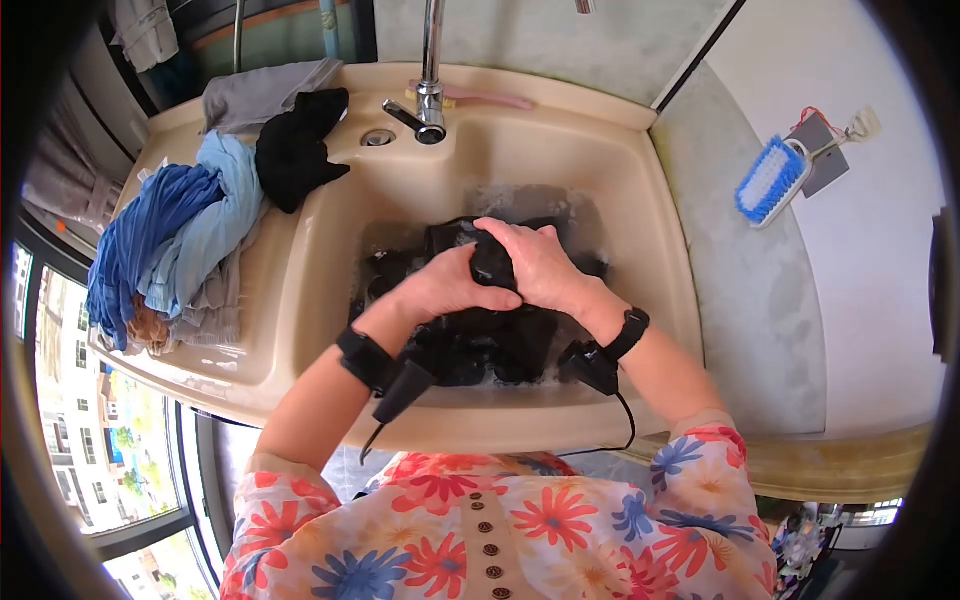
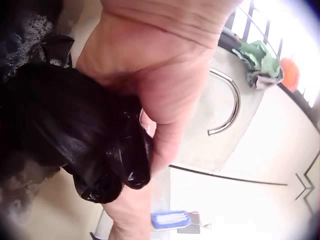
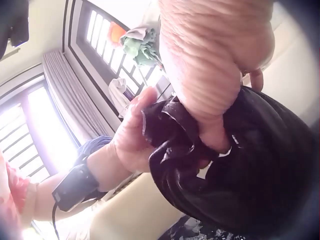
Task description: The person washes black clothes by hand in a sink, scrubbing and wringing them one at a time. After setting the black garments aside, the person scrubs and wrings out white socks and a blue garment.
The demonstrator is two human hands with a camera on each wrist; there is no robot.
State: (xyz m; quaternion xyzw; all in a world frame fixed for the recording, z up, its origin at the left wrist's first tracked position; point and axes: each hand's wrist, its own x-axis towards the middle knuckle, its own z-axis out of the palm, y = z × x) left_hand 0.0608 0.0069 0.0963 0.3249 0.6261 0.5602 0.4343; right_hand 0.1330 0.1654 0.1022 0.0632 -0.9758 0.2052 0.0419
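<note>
A wet black garment is bunched up between both hands, low over the sink basin. My left hand grips it from the left, the thumb lying across its near side. From the right, my right hand holds the same cloth with its fingers over the top. In the left wrist view the black cloth hangs in folds below the palm. The right wrist view shows the cloth draped from both hands. More black cloth lies in the sudsy grey water underneath.
Blue clothes, a light-blue piece and a black piece are heaped on the left ledge. The faucet rises behind the basin, with a pink-handled brush beside it. A blue-and-white brush hangs on the right wall.
</note>
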